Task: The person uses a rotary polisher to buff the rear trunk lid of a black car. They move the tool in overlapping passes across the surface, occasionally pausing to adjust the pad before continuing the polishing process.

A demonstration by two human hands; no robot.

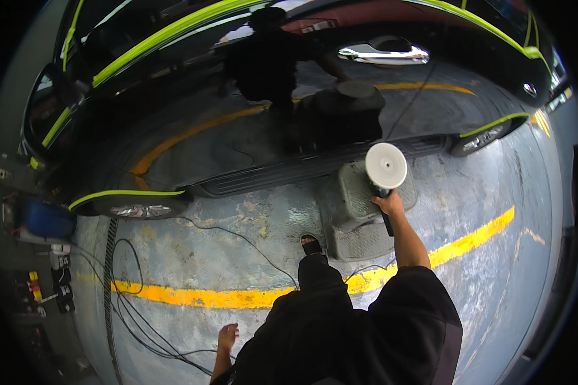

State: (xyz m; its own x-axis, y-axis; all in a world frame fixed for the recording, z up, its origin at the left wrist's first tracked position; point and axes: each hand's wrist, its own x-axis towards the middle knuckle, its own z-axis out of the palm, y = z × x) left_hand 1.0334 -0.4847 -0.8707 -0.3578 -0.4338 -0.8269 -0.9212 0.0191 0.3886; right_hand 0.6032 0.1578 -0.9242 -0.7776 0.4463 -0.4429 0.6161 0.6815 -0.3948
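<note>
My right hand is wrapped round the dark handle of a car polisher, whose round white pad faces up. Below the tool stands a grey two-step plastic stool. The shiny black car is parked across the far side, its side panels apart from the pad. Lime-green masking tape borders its window line and wheel arches. Low on the left hangs my left hand, fingers loosely bent and apart, with nothing visible in it.
Black cables loop over the floor at left, and one runs beneath the car. A yellow line crosses the worn grey floor near my feet. A blue container and several bottles stand at the far left. A drain grate lies beside the cables.
</note>
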